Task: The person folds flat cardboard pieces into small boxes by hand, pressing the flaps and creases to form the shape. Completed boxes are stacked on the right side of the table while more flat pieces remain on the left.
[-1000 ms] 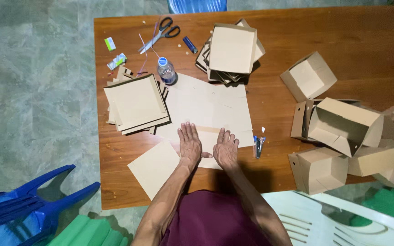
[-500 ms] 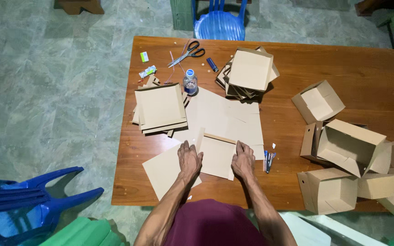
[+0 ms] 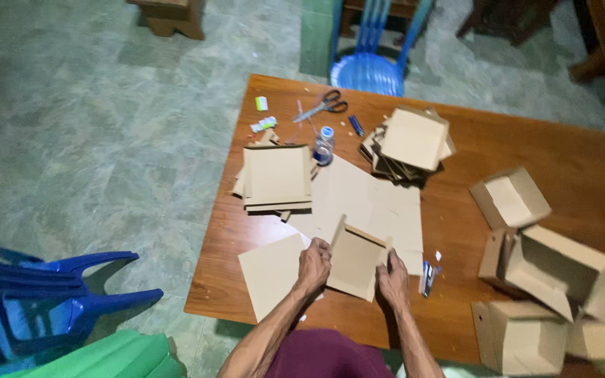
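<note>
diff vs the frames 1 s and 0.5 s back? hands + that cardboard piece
Earlier both hands pressed flat on the cardboard sheet. Now the left hand and right hand each have a grip on a side of the cardboard tray, whose edge flaps stand folded up. The camera view also shifted. The flat stack, scissors, bottle and finished boxes lie where they were on the table.
</note>
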